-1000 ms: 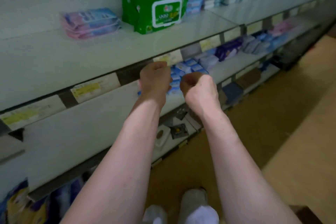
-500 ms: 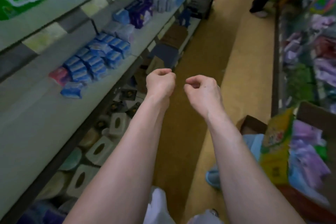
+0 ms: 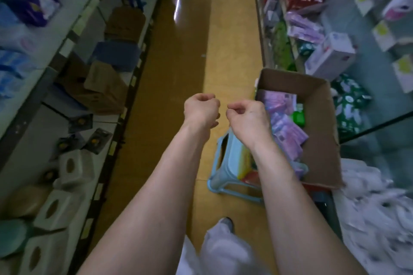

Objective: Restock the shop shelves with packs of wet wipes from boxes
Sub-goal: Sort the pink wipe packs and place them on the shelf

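Left hand (image 3: 201, 110): fingers curled into a loose fist, nothing in it. Right hand (image 3: 247, 118): also clenched, thumb against forefinger, no object visible in the grip. Both are held at mid-frame, just apart, knuckles up, over the yellow-brown floor (image 3: 178, 62) of the aisle. At 3 o'clock from the right hand, just beside it: open cardboard box (image 3: 321, 147), holding purple packs of wet wipes (image 3: 288, 129) lying stacked along its left wall, with one green pack (image 3: 298, 117) among them. At 5 o'clock from the hands: light blue stool (image 3: 225, 163), against the box's lower left edge; whether it carries the box cannot be told. At 9 o'clock: left shelves (image 3: 33, 87), with white tissue boxes (image 3: 71, 165) on the lowest level. At 2 o'clock: right shelves with a white-and-purple carton (image 3: 330, 56)
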The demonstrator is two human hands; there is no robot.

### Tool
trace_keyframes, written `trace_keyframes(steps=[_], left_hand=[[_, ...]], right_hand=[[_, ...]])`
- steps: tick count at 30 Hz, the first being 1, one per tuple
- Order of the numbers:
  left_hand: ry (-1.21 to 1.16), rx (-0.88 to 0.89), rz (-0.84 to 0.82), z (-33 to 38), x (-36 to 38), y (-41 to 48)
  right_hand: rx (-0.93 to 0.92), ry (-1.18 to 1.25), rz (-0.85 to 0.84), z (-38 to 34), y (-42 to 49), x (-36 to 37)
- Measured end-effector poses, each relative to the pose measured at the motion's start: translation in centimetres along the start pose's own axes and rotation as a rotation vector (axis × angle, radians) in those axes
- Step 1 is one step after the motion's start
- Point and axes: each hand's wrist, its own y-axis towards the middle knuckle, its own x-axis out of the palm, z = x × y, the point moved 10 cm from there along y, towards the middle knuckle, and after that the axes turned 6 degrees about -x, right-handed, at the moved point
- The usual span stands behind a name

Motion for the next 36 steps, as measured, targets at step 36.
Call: trace_keyframes(steps=[36], left_hand=[[1.077,-0.192,-0.569,-25.2,29.3,10.3]], right_hand=[[0.762,-0.036,-0.55,38.3,2.2,0.6]])
